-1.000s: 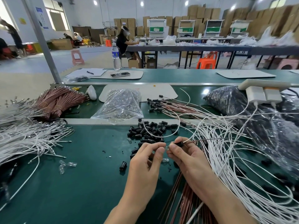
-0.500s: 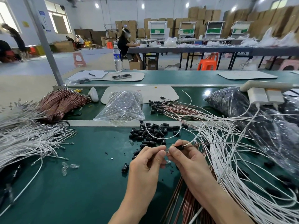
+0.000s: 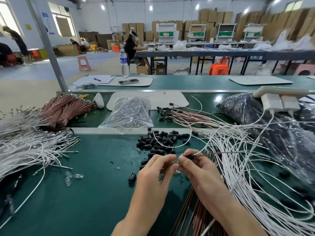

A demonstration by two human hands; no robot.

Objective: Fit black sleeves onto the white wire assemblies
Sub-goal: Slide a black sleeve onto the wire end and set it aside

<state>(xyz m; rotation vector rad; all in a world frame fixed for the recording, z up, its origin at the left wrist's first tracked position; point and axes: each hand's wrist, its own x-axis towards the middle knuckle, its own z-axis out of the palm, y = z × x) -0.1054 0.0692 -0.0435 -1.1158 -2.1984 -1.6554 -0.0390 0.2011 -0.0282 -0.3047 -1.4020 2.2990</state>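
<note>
Little has shifted since the earlier frame: both hands stay together at the near middle of the green bench (image 3: 81,198), and only the view has swung slightly.

- Left hand (image 3: 153,174): fingertips pinch a small clear piece (image 3: 175,161). It is blurred, so its exact form cannot be told.
- Right hand (image 3: 201,169): thumb and forefinger clamp a black sleeve (image 3: 189,156). A white wire (image 3: 201,151) and a thin brown lead (image 3: 221,153) run out of its far end to the right.
- Judgement: the sleeve is held level and end-on to the clear piece so the two can be pushed together. Keeping the grip close to the joint probably stops the limp wire from buckling.

Around:
- The pile of loose sleeves (image 3: 162,140) lies just beyond the fingers, within easy reach, with one white loop lying across it.
- The tangle of white wires (image 3: 247,176) spreads to the right, touching the right wrist.
- More white wires (image 3: 25,147) fan out on the left.
- Spare clear pieces (image 3: 71,178) lie apart on the bench to the left.
- Copper-coloured bundles (image 3: 68,108), a clear bag (image 3: 129,113) and a dark bag (image 3: 255,116) sit on the far strip.

In the way: the right-hand tangle may snag the trailing wire as it is drawn. A stray sleeve (image 3: 132,177) lies beside the left hand.
</note>
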